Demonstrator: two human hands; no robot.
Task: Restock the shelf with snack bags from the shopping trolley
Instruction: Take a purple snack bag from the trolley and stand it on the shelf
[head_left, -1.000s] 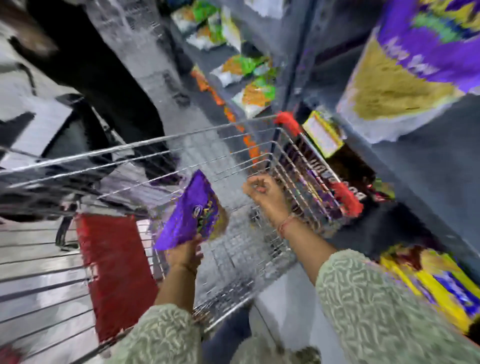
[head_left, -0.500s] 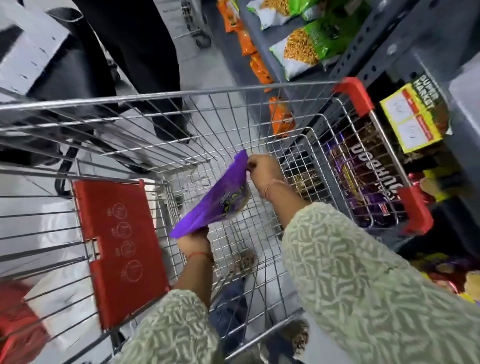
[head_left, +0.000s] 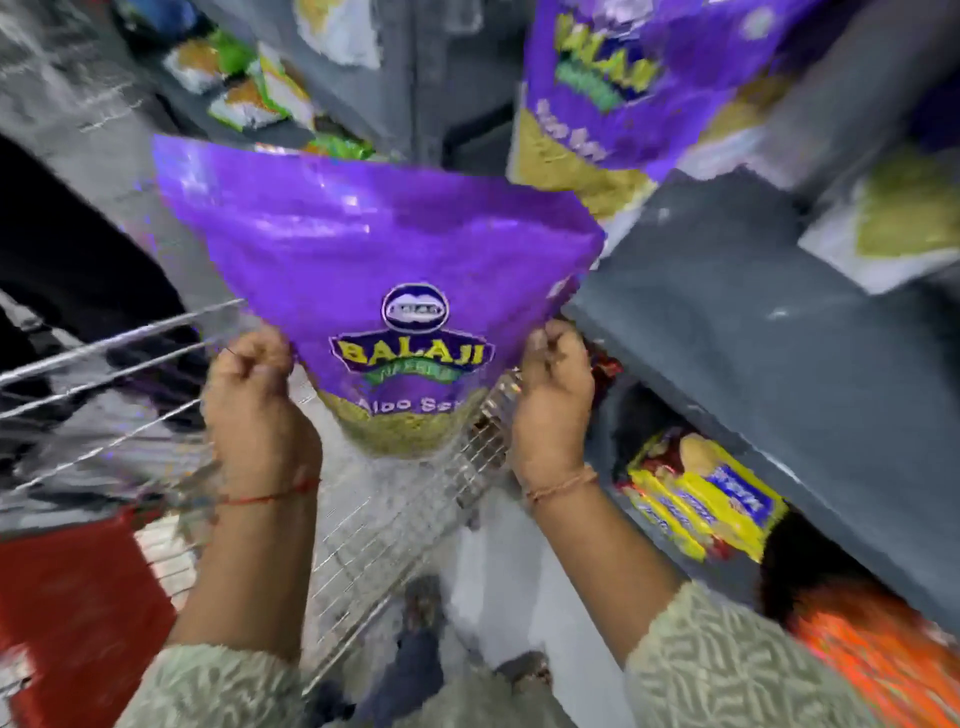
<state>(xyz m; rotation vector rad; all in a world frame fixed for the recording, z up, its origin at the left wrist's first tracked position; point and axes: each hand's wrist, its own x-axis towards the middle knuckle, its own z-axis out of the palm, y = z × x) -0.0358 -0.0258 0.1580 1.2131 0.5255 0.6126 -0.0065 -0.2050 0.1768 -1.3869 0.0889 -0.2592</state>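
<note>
Nearest the camera, two patterned sleeves (head_left: 727, 670) frame the view. Ahead of them, the left hand (head_left: 254, 395) and right hand (head_left: 553, 389) each pinch a side edge of the purple snack bag (head_left: 384, 249), held upright with its label facing the camera. The bag is above the wire shopping trolley (head_left: 395, 519), whose red child-seat flap (head_left: 72, 597) lies left of and below the bag. Just right of the bag is the grey shelf (head_left: 753, 332); more purple bags (head_left: 623, 78) stand on it beyond. Yellow packets (head_left: 701, 499) sit beneath that shelf.
</note>
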